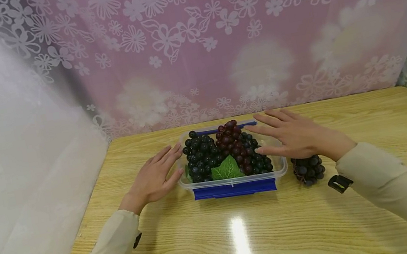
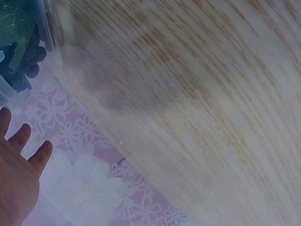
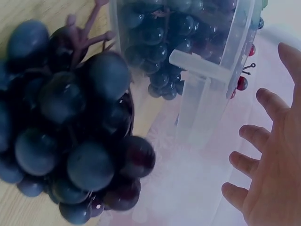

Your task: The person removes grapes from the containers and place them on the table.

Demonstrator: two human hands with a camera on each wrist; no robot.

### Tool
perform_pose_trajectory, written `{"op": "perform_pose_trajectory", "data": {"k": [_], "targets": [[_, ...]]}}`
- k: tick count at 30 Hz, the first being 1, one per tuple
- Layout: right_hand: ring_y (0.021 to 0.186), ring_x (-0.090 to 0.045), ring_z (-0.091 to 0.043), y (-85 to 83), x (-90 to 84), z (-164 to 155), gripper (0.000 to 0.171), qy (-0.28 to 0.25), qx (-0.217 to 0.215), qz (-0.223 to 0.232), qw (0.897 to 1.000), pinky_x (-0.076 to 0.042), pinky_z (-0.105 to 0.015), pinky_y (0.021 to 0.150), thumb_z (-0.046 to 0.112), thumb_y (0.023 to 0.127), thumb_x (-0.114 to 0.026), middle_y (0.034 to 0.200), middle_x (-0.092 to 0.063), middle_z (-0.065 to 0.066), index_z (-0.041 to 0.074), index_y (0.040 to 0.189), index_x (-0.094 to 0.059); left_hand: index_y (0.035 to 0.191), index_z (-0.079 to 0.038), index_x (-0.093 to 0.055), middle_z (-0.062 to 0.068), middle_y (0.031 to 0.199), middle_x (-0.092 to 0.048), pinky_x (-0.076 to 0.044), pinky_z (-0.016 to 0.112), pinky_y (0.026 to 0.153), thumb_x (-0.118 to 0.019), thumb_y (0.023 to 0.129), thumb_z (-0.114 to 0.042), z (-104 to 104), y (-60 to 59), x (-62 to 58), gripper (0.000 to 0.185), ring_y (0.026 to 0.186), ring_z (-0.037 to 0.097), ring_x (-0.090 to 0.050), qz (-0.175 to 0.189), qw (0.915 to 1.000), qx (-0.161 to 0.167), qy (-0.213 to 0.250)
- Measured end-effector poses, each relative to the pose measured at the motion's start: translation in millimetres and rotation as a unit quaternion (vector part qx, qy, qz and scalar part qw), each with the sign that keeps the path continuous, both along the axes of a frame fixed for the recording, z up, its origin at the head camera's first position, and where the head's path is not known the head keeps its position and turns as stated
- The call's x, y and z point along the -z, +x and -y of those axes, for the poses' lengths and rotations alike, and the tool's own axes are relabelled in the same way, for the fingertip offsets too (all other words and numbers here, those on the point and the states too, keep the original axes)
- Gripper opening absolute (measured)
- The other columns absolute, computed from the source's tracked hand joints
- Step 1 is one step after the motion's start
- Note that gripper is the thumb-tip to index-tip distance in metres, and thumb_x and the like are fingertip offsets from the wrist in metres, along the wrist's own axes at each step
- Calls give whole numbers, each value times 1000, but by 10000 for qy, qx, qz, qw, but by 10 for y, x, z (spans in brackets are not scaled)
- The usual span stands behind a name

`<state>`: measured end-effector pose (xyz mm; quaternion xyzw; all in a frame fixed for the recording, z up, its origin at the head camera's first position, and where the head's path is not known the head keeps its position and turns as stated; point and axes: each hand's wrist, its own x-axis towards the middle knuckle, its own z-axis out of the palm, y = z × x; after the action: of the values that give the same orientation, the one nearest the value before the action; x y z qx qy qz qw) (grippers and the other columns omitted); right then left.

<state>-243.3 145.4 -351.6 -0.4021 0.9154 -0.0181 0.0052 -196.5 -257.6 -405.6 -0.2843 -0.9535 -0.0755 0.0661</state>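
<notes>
A clear plastic box with blue latches stands on the table, filled with bunches of grapes. Black grapes lie at its left, a dark red bunch in the middle, more dark grapes at the right, and a green leaf in front. My left hand is beside the box's left wall, fingers extended and holding nothing. Over the box's right side my right hand spreads its fingers, also holding nothing. Partly beneath that hand, a dark grape bunch lies outside the box.
The wooden table ends at a pink floral curtain behind the box. White sheeting borders its left side. In the right wrist view, a translucent side flap hangs out from the box.
</notes>
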Motion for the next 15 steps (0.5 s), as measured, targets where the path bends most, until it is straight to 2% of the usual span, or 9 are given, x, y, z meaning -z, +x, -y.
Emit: {"op": "perform_pose_trajectory", "data": {"k": [6,15], "targets": [[143,-12,-32,-16,-11,133,72,58,-43,79,9999,-10,-54,112,69,93,-28,159,-12,-8,30,154,-20,152,-20,-29,-4,157,-20,-25,50,110,-34,102,-47,0,1,-3,57,142,24,-22,-16,10000,-1,-7],[141,-18,-34,-9,-40,348,70,114,-213,97,9997,-13,-57,111,66,95,-33,158,-15,-8,30,154,-20,153,-21,-27,-4,157,-20,-24,50,110,-37,102,-45,0,4,4,57,142,23,-20,37,10000,-26,-11]]}}
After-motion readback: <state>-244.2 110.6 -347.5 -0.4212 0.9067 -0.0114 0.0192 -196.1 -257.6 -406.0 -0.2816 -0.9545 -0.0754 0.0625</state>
